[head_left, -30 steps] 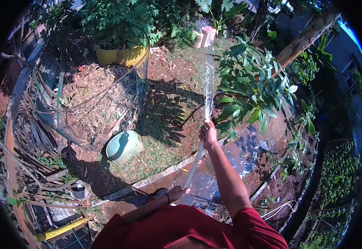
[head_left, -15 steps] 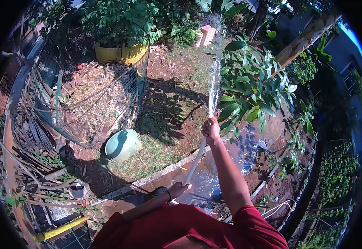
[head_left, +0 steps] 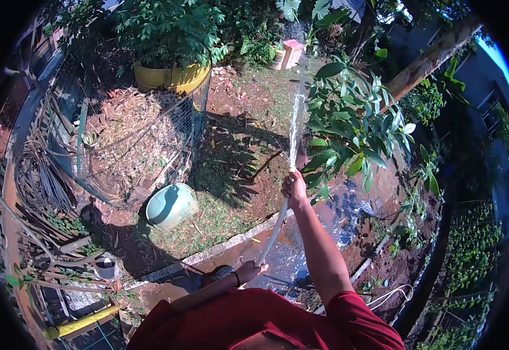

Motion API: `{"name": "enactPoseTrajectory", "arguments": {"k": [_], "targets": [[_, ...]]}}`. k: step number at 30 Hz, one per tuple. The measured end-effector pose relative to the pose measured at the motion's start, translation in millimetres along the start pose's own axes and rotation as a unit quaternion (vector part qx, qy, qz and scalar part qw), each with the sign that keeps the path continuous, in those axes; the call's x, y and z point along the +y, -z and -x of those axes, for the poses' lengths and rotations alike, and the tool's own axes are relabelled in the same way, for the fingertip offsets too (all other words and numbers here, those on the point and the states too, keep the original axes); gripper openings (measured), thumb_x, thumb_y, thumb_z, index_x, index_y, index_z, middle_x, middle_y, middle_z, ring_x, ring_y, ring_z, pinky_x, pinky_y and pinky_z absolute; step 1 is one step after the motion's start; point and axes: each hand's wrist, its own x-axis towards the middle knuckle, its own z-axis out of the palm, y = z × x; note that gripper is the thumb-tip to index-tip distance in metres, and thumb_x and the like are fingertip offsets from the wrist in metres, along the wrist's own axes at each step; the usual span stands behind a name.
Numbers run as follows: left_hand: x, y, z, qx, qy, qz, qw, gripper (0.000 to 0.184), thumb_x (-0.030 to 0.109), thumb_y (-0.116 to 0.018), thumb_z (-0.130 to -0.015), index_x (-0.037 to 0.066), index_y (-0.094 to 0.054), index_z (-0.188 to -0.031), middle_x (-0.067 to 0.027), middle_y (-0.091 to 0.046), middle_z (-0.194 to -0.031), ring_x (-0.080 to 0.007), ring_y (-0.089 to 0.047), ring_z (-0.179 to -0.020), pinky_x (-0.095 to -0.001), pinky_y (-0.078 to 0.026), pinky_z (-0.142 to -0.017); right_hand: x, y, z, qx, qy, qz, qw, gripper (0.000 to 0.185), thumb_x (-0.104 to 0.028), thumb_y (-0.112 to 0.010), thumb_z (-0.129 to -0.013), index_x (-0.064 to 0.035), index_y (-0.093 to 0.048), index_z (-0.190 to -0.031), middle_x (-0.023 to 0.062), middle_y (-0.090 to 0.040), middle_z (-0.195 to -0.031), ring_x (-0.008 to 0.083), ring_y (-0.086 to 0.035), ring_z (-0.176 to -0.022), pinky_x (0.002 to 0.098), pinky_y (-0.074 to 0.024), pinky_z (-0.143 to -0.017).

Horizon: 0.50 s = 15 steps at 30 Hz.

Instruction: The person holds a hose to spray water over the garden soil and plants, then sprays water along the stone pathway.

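A pale garden hose (head_left: 273, 234) runs upward between my two hands in the head view. My right hand (head_left: 294, 189) is wrapped round it near its outlet end, with the arm stretched forward. Lower down, close to my red shirt, my left hand (head_left: 250, 272) grips the same hose. Water (head_left: 295, 125) shoots from the outlet and breaks into spray farther off. Just right of the jet stands a leafy shrub (head_left: 347, 122). Wet, muddy ground (head_left: 324, 233) lies below my right forearm.
A tipped pale green tub (head_left: 171, 206) lies beside a netted heap of dry leaves (head_left: 132, 128). Behind it stands a yellow planter (head_left: 172, 77). A concrete kerb (head_left: 225, 244) crosses the ground. At right are a leaning trunk (head_left: 432, 61) and a loose thin hose (head_left: 391, 294).
My right hand and the hose outlet have dropped slightly and shifted a little left. The water jet looks thinner and has moved left with them. Both hands keep their grip.
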Motion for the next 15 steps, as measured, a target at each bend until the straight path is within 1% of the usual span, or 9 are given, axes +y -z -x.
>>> {"name": "enactPoseTrajectory", "arguments": {"k": [1, 3, 7, 9, 10, 12, 14, 15], "targets": [[9.3, -1.1, 7.0, 0.0, 0.0, 0.0, 1.0, 0.041, 0.046, -0.056, -0.088, 0.007, -0.061, -0.078, 0.0015, -0.049, -0.064, -0.0126, -0.047, -0.062, -0.0303, -0.039, -0.061, 1.4, 1.4, -1.9, -0.006, -0.015, 0.008, 1.0, 0.003, -0.019, -0.042, -0.093, -0.0205, -0.041, -0.092, -0.0033, -0.034, -0.059, 0.0076, -0.029, -0.04, 0.0225, -0.0218, -0.032], [23.8, -2.7, 16.6, 0.011, -0.021, -0.013, 1.0, 0.046, 0.05, -0.061, -0.085, 0.007, -0.059, -0.069, 0.0021, -0.052, -0.06, -0.0105, -0.048, -0.054, -0.0282, -0.04, -0.054, 1.6, 0.9, -3.3, -0.012, -0.03, 0.016, 0.999, 0.002, -0.019, -0.042, -0.094, -0.0205, -0.041, -0.092, -0.0035, -0.034, -0.059, 0.0076, -0.028, -0.04, 0.0225, -0.0216, -0.032], [35.1, -6.9, 17.9, 0.018, -0.014, -0.005, 1.0, 0.049, 0.053, -0.06, -0.084, 0.007, -0.058, -0.067, 0.0014, -0.052, -0.059, -0.0115, -0.049, -0.055, -0.0294, -0.04, -0.054, -2.1, -7.4, -0.3, -0.037, -0.011, 0.047, 0.998, 0.005, -0.018, -0.041, -0.094, -0.0211, -0.043, -0.098, -0.0042, -0.034, -0.06, 0.007, -0.027, -0.04, 0.0221, -0.0212, -0.032], [47.3, -4.7, 21.8, -0.002, 0.025, -0.01, 1.0, 0.037, 0.043, -0.057, -0.089, 0.007, -0.063, -0.082, 0.0025, -0.048, -0.065, -0.0096, -0.044, -0.062, -0.0286, -0.036, -0.06, -8.6, -14.0, 2.8, -0.045, 0.003, 0.054, 0.998, 0.007, -0.019, -0.041, -0.094, -0.0212, -0.043, -0.1, -0.0045, -0.034, -0.06, 0.0068, -0.027, -0.04, 0.0219, -0.0211, -0.032], [40.2, -4.9, 15.5, -0.002, 0.026, -0.01, 1.0, 0.037, 0.043, -0.057, -0.089, 0.007, -0.063, -0.082, 0.0025, -0.048, -0.065, -0.0096, -0.044, -0.062, -0.0286, -0.036, -0.06, -14.3, -19.5, 6.0, -0.042, 0.008, 0.052, 0.998, 0.007, -0.019, -0.041, -0.095, -0.0211, -0.044, -0.101, -0.0047, -0.034, -0.06, 0.0066, -0.027, -0.04, 0.0219, -0.0213, -0.032], [31.1, -4.8, 2.3, 0.004, -0.008, 0.013, 1.0, 0.037, 0.043, -0.057, -0.089, 0.008, -0.063, -0.08, 0.0031, -0.046, -0.062, -0.0095, -0.043, -0.059, -0.0289, -0.035, -0.057, -22.7, -26.3, 6.6, -0.039, 0.012, 0.05, 0.998, 0.008, -0.02, -0.041, -0.095, -0.0211, -0.044, -0.103, -0.0048, -0.034, -0.061, 0.0065, -0.027, -0.04, 0.0218, -0.0215, -0.032], [28.6, -7.2, -5.3, 0.013, -0.011, 0.029, 0.999, 0.038, 0.044, -0.057, -0.088, 0.007, -0.064, -0.08, 0.0033, -0.045, -0.062, -0.0094, -0.042, -0.059, -0.029, -0.034, -0.056, -29.8, -27.6, 3.1, -0.058, 0.014, 0.016, 0.998, 0.002, -0.019, -0.043, -0.096, -0.021, -0.043, -0.096, -0.0048, -0.035, -0.059, 0.007, -0.028, -0.037, 0.023, -0.0216, -0.029], [30.1, -8.7, -7.1, 0.023, -0.015, 0.045, 0.999, 0.038, 0.044, -0.058, -0.088, 0.007, -0.064, -0.08, 0.0035, -0.045, -0.061, -0.0094, -0.042, -0.058, -0.029, -0.034, -0.056, -31.5, -27.6, 1.3, -0.064, 0.021, 0.026, 0.997, 0.002, -0.019, -0.043, -0.095, -0.0212, -0.044, -0.095, -0.005, -0.035, -0.058, 0.0069, -0.028, -0.037, 0.0229, -0.021, -0.029]]}}
